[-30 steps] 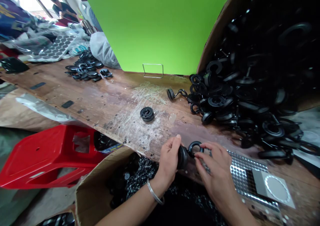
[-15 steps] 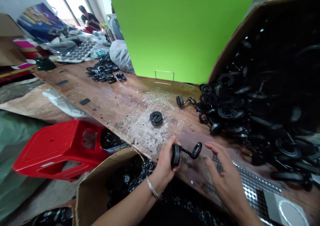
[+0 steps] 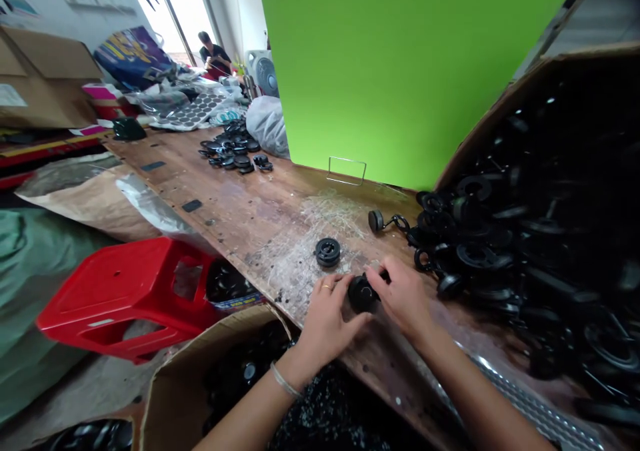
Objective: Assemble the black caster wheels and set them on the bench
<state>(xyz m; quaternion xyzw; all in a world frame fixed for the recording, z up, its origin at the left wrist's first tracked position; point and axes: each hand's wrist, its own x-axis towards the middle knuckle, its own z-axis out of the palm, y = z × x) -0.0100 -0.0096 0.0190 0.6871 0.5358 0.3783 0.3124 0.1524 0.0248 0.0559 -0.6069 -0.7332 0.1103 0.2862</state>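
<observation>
Worn wooden workbench [image 3: 240, 204], scratched and pale in the middle, with a green backdrop [image 3: 400, 64] standing along its far edge. The near edge runs on a slant from upper left to lower right.

- Left hand [image 3: 327, 311] and right hand [image 3: 403, 294] meet just inside the near edge, both closed on a black round part [image 3: 363, 293].
- The left fingers curl against the part's left side and the right fingers pinch it from the right. Its flat face points up at the camera and it sits low over the wood; I cannot tell whether it touches.
- A black ring disc [image 3: 328, 252] lies just beyond the left fingertips, not touching them.
- A hooked part [image 3: 385, 222] lies farther back, at the fringe of the heap of black parts [image 3: 480, 251] spilling from the tipped cardboard carton [image 3: 500, 118]. The heap crowds the right hand's side.
- Open bench is to the left and behind the ring disc, as far as a small wire stand [image 3: 347, 170] and a far cluster of black pieces [image 3: 235, 154].
- Below the near edge are an open cardboard box [image 3: 200, 364] under the left forearm and a red plastic stool [image 3: 125, 294] to its left.
- A perforated metal sheet [image 3: 540, 404] lies along the bench at lower right.
- A person [image 3: 213, 52] sits by the distant doorway.
</observation>
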